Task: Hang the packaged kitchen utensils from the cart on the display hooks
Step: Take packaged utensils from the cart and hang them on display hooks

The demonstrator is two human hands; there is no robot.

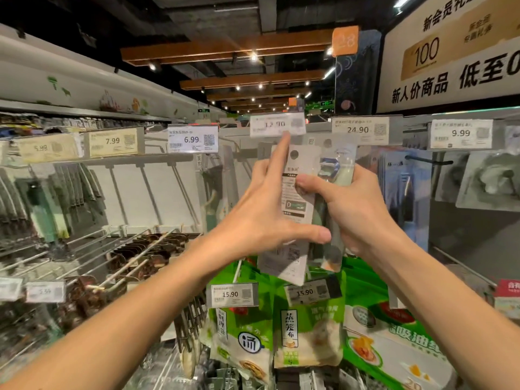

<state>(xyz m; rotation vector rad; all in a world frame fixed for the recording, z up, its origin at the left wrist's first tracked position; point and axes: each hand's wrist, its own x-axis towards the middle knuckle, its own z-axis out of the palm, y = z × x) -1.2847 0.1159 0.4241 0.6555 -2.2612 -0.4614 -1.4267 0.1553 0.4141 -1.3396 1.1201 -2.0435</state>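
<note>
Bare forearms (pixel 126 327) stretch up from the bottom edge toward the rack (pixel 126 187). On my feed the right hand (pixel 354 209) grips the packs (pixel 298 170), held upright at mid-frame: thumb pinned on the white card, fingers curled behind. A blue-headed utensil shows through the clear pack beside it. The left hand (pixel 261 209) is spread wide with fingers straight, its index tip touching the lower edge of the 12.90 tag (pixel 277 124) and its thumb lying across the packs' lower front. The packs sit just below that tag, above green bags (pixel 306 327). Whether they are on a hook I cannot tell.
</note>
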